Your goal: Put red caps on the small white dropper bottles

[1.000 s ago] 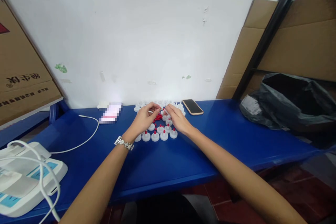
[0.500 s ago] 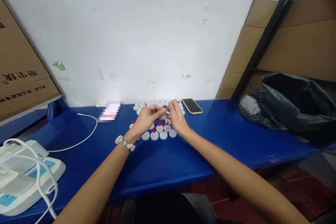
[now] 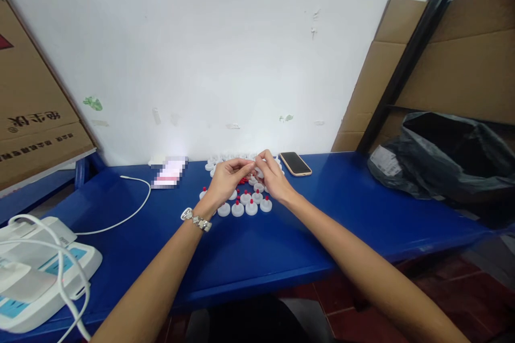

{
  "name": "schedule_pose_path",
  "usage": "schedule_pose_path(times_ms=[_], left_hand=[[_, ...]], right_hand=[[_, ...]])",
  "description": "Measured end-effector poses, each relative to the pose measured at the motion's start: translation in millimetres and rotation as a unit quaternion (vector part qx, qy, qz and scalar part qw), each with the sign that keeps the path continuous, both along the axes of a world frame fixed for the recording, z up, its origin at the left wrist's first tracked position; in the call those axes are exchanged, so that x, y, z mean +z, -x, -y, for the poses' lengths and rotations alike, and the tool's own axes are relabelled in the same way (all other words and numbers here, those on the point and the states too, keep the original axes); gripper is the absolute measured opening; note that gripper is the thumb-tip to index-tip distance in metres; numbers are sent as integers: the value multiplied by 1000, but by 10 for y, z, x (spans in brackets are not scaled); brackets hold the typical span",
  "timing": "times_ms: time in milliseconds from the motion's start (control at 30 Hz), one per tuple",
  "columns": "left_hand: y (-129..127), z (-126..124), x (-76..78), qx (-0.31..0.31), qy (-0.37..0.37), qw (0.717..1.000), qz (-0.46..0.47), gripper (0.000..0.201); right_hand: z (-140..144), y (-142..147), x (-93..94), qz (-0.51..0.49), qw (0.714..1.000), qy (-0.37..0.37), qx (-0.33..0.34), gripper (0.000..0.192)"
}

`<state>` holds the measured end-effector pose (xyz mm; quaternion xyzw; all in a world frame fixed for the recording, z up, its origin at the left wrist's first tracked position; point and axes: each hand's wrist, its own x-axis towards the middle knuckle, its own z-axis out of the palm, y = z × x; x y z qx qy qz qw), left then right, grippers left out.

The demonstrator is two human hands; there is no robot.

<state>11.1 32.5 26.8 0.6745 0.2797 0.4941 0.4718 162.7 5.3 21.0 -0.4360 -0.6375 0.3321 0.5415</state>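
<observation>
A small white cap [image 3: 259, 170], off the table a second ago, is now pinched in the right hand [image 3: 273, 179] grip against the left hand [image 3: 227, 179] fingertips, lifted just above the finished red-tipped caps [image 3: 245, 206] on the table [image 3: 322, 225].

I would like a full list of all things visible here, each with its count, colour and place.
caps: many, white, some with red tips, middle of table, near the wall
red tips: small loose pile, between the caps
table: one, blue
phone: one, dark screen, right of caps
cable: one, white, left on table
device: one, white and light blue, table's left corner
bag: one, black, right end
cardboard: brown, against wall, right; one box at left
wristwatch: one, silver, left wrist
left hand: above caps, fingers pinched together
right hand: above caps, fingers meeting the left ones; what they hold is too small to tell
</observation>
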Motion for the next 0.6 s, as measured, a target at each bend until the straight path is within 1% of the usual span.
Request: schedule_pose_path(times_ms=[100, 167, 200, 300, 367, 400, 467, 500, 533, 600], left_hand=[[42, -45, 29, 20, 1, 1000, 13, 36], [72, -69, 40, 27, -1, 1000, 15, 39], [90, -82, 43, 32, -5, 999, 14, 41], [156, -130, 38, 51, -29, 998, -15, 43], [196, -161, 25, 68, -51, 995, -58, 42], [210, -171, 17, 77, -61, 992, -82, 42], [222, -177, 5, 94, -76, 985, -123, 41], [222, -172, 2, 100, -82, 981, -142, 40], [219, -163, 0, 104, -89, 978, -160, 40], [215, -143, -1, 107, -105, 970, -193, 39]], right_hand=[[-36, -106, 70, 27, 997, -5, 78, 32], [-85, -184, 92, 28, 995, -11, 96, 32], [-119, -223, 92, 31, 996, -13, 87, 31], [-259, -333, 62, 59, 998, -19, 13, 30], [-366, -388, 39, 113, 991, -40, -55, 26], [-419, -407, 33, 151, 982, -54, -94, 23], [-519, -428, 34, 236, 956, -70, -163, 18], [-567, -431, 41, 270, 944, -64, -179, 17], [-614, -431, 49, 296, 936, -50, -182, 17], [-708, -424, 67, 323, 932, -16, -162, 19]])
